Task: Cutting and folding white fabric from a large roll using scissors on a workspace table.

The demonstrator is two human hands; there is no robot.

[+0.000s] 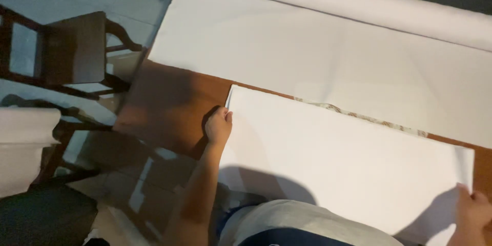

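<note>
The left hand (219,125) pinches the near left corner of the white sheet (338,159) lying across the brown worktop (169,107); the right hand (474,210) grips its right edge; uneven pulling could crease it or drag it askew against the roll (359,0).

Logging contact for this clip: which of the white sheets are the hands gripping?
The nearer white sheet, gripped at its ends by left hand and right hand; the far sheet runs untouched into its roll.

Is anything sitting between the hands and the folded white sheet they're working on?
Nothing visible. The left hand grips the folded white sheet at its left edge; the right hand holds its right edge.
</note>
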